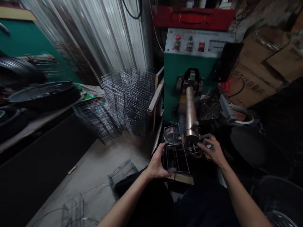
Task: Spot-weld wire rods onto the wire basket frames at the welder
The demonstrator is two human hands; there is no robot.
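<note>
"What's being held?"
"The left hand (156, 164), spread wide, holds a wire basket (176, 145) by its side, lower centre. The right hand (212, 149) is half curled; I can't tell what it grips."
"Anything between?"
"A metal cylinder (191, 110), jutting from the green machine (174, 82). Stacked baskets (127, 101) stand centre-left."
"Unclear?"
"Wires (194, 152) under the cylinder's tip, lost in shadow."

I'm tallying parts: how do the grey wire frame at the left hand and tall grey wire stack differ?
The grey wire frame shows few, widely spaced wires; the tall grey wire stack is densely layered. The frame looks small; the stack looks far bulkier. Both are open wirework.
</note>
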